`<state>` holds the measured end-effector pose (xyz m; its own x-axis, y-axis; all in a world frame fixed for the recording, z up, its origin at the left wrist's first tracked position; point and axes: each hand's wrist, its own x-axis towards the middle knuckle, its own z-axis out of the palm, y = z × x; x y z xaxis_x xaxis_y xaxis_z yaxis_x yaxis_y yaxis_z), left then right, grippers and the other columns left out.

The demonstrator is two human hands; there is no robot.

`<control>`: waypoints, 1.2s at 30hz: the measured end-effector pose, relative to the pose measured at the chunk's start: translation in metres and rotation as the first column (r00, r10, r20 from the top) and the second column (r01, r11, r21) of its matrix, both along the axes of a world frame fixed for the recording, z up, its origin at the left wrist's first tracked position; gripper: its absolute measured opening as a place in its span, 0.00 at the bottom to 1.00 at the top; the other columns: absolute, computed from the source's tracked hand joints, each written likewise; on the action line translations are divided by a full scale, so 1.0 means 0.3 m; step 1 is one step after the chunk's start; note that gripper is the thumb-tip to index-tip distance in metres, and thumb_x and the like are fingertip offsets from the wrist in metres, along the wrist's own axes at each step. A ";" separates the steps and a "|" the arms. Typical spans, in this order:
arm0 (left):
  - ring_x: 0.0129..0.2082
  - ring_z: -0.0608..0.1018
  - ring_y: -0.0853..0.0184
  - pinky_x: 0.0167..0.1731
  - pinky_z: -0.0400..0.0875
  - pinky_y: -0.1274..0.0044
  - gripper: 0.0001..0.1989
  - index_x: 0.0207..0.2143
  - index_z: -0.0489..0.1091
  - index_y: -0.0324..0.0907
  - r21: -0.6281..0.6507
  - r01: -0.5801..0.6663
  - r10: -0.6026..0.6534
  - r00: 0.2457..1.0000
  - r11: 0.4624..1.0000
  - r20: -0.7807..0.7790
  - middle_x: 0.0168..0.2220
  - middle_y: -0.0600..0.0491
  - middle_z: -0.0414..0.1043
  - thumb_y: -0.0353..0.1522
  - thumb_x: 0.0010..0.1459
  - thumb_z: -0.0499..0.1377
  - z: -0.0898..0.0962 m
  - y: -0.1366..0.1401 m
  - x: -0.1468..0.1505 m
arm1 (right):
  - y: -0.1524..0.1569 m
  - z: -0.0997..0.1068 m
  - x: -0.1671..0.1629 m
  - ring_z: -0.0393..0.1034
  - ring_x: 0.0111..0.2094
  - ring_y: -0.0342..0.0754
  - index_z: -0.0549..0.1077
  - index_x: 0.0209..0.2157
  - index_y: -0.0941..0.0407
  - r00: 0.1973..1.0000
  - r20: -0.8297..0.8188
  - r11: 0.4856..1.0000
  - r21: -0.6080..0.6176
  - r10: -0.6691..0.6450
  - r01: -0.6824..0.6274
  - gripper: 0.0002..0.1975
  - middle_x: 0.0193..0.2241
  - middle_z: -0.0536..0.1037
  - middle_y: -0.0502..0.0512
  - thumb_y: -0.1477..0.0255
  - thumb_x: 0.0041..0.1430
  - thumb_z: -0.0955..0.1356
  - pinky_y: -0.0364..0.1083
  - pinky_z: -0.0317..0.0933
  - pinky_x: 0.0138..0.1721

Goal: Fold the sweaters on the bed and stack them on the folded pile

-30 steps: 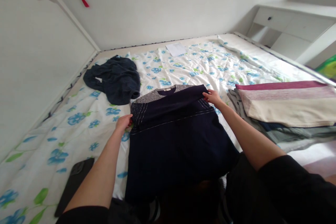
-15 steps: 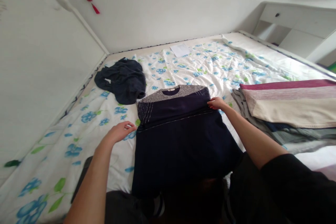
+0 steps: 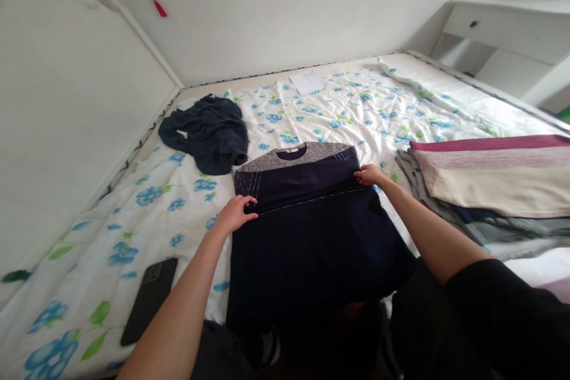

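Note:
A navy sweater (image 3: 312, 243) with a grey-flecked yoke lies spread on the bed, collar away from me and hem toward my knees. A fold with a thin pale line runs across its chest. My left hand (image 3: 238, 212) is over the sweater's left side at that fold, thumb and fingers apart. At the right edge, just under the sleeve, my right hand (image 3: 369, 175) pinches the cloth between thumb and fingers.
A crumpled dark garment (image 3: 209, 133) lies beyond the sweater to the left. Folded clothes (image 3: 499, 175) are stacked at right. A black phone (image 3: 149, 303) rests by my left forearm. White paper (image 3: 307, 82) lies near the wall; a white desk (image 3: 503, 29) stands at far right.
My left hand has moved right and slightly up, from beside the sweater to over its left side. The phone is more exposed. My right hand stays at the right edge.

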<state>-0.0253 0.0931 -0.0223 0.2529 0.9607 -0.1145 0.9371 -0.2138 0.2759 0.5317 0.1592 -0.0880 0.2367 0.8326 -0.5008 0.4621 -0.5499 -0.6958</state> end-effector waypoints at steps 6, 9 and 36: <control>0.44 0.82 0.56 0.44 0.73 0.71 0.05 0.39 0.82 0.49 0.003 -0.005 0.006 0.999 1.000 -0.054 0.40 0.51 0.80 0.38 0.61 0.70 -0.020 -0.003 0.003 | -0.007 -0.002 -0.003 0.77 0.23 0.40 0.78 0.41 0.58 1.000 0.005 1.000 0.003 0.009 -0.009 0.09 0.30 0.87 0.55 0.72 0.69 0.80 0.36 0.68 0.23; 0.42 0.83 0.58 0.43 0.72 0.72 0.07 0.39 0.82 0.49 -0.034 -0.014 0.013 1.000 0.999 -0.011 0.40 0.51 0.81 0.40 0.60 0.69 -0.018 0.007 -0.005 | -0.010 0.004 -0.003 0.77 0.23 0.40 0.78 0.38 0.58 1.000 0.000 1.000 0.011 0.023 -0.023 0.09 0.30 0.87 0.55 0.73 0.69 0.80 0.36 0.69 0.24; 0.45 0.84 0.59 0.44 0.74 0.73 0.20 0.57 0.79 0.50 -0.009 -0.050 0.048 0.992 0.999 -0.117 0.52 0.51 0.79 0.37 0.63 0.68 0.013 -0.016 0.056 | -0.008 0.009 -0.006 0.76 0.22 0.40 0.78 0.36 0.58 0.995 0.077 0.998 0.002 0.057 -0.057 0.11 0.26 0.83 0.52 0.71 0.69 0.81 0.35 0.67 0.23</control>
